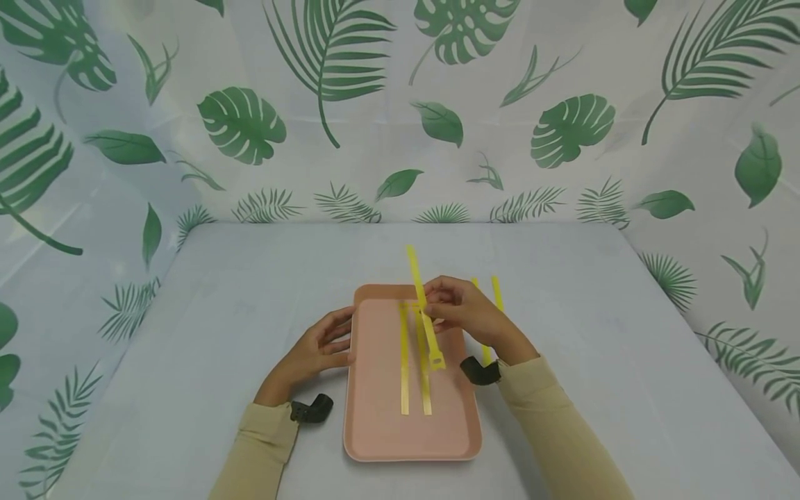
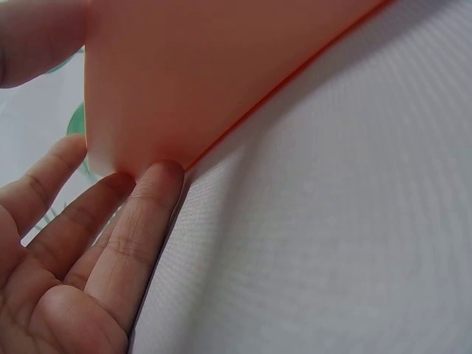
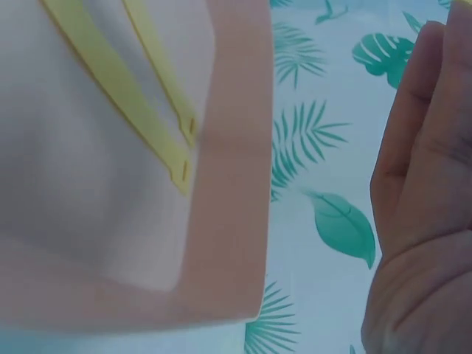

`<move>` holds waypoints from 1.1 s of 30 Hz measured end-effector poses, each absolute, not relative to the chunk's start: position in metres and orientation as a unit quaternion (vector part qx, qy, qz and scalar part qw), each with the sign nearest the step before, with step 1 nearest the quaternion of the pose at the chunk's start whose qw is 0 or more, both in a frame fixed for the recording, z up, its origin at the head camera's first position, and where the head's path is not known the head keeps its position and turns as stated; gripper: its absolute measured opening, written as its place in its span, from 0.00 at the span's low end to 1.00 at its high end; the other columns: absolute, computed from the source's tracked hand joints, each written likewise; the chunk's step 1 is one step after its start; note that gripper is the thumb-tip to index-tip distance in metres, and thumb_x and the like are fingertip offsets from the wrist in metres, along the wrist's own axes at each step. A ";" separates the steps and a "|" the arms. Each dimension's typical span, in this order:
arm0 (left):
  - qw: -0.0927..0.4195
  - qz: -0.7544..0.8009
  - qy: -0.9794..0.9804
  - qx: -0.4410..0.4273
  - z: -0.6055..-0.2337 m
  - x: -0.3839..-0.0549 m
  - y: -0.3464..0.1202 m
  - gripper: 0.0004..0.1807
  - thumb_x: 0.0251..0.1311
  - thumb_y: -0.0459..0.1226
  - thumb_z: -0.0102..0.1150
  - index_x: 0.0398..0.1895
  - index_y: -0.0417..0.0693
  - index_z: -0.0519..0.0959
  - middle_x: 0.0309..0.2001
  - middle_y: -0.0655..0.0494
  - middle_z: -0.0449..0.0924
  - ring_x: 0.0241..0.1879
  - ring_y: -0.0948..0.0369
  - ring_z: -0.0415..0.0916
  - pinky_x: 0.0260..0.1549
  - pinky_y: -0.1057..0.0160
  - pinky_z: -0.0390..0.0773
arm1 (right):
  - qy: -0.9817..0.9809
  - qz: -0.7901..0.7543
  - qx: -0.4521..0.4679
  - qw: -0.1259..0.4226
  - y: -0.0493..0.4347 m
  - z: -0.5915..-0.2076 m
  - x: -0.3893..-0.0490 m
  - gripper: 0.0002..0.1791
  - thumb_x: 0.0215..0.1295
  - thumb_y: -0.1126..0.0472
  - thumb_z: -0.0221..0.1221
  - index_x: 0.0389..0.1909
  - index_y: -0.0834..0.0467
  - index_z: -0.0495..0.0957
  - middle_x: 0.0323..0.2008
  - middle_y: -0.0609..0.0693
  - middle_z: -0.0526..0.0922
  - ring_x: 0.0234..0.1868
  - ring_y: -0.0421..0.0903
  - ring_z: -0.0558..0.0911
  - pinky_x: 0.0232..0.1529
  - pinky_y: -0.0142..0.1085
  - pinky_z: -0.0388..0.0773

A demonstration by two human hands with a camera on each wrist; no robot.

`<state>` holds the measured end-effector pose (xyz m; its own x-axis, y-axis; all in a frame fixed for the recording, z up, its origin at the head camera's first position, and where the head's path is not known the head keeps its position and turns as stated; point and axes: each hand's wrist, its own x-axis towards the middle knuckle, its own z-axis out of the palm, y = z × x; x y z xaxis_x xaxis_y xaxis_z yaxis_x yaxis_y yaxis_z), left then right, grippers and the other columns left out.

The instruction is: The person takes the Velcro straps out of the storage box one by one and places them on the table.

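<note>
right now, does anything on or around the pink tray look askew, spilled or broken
Nothing stands out. Two flat yellow slotted straps lie lengthwise, roughly side by side, in the rectangular pink tray; the right hand holds another yellow strap above it. No spill or damage shows.

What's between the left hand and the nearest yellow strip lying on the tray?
Only the left rim and a bare stretch of the pink tray lie between the left hand and that yellow strip, as the head view shows.
</note>
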<state>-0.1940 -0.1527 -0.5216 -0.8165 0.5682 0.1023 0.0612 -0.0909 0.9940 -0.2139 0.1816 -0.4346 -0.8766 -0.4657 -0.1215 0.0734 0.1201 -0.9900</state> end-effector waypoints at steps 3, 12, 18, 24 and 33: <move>0.179 0.697 0.650 0.244 -0.521 -0.196 -0.150 0.50 0.65 0.31 0.74 0.83 0.26 0.54 0.80 0.23 0.56 0.77 0.27 0.59 0.67 0.64 0.79 | 0.718 -0.653 -0.129 0.202 0.188 -0.434 -0.210 0.15 0.77 0.71 0.59 0.60 0.69 0.73 0.37 0.47 0.82 0.33 0.43 0.83 0.40 0.34 0.89; 0.184 0.692 0.653 0.248 -0.519 -0.197 -0.147 0.49 0.66 0.30 0.72 0.83 0.27 0.53 0.80 0.23 0.56 0.78 0.28 0.58 0.68 0.63 0.78 | 0.709 -0.671 -0.111 0.186 0.203 -0.433 -0.198 0.16 0.77 0.71 0.58 0.61 0.69 0.72 0.35 0.45 0.82 0.34 0.41 0.82 0.40 0.33 0.89; 0.182 0.685 0.663 0.242 -0.517 -0.196 -0.150 0.49 0.67 0.30 0.72 0.84 0.30 0.54 0.82 0.27 0.55 0.79 0.30 0.56 0.68 0.65 0.77 | 0.713 -0.670 -0.105 0.175 0.210 -0.432 -0.192 0.18 0.77 0.70 0.58 0.63 0.70 0.71 0.34 0.46 0.80 0.32 0.41 0.82 0.40 0.33 0.88; 0.180 0.685 0.662 0.244 -0.520 -0.194 -0.151 0.48 0.67 0.30 0.72 0.84 0.29 0.54 0.82 0.27 0.54 0.79 0.29 0.55 0.68 0.65 0.77 | 0.720 -0.666 -0.099 0.167 0.221 -0.432 -0.185 0.20 0.78 0.69 0.58 0.65 0.72 0.69 0.34 0.47 0.81 0.34 0.42 0.81 0.40 0.34 0.88; 0.167 0.682 0.665 0.253 -0.525 -0.189 -0.151 0.47 0.67 0.29 0.71 0.82 0.26 0.55 0.80 0.23 0.55 0.78 0.26 0.56 0.67 0.67 0.77 | 0.725 -0.665 -0.095 0.151 0.240 -0.437 -0.175 0.19 0.79 0.69 0.57 0.65 0.73 0.68 0.35 0.46 0.82 0.37 0.41 0.80 0.40 0.33 0.88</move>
<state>-0.1895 -0.1507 -0.5248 -0.8157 0.5653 0.1230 0.1086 -0.0593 0.9923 -0.1753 0.2400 -0.4372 -0.9362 -0.3390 -0.0929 0.0630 0.0982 -0.9932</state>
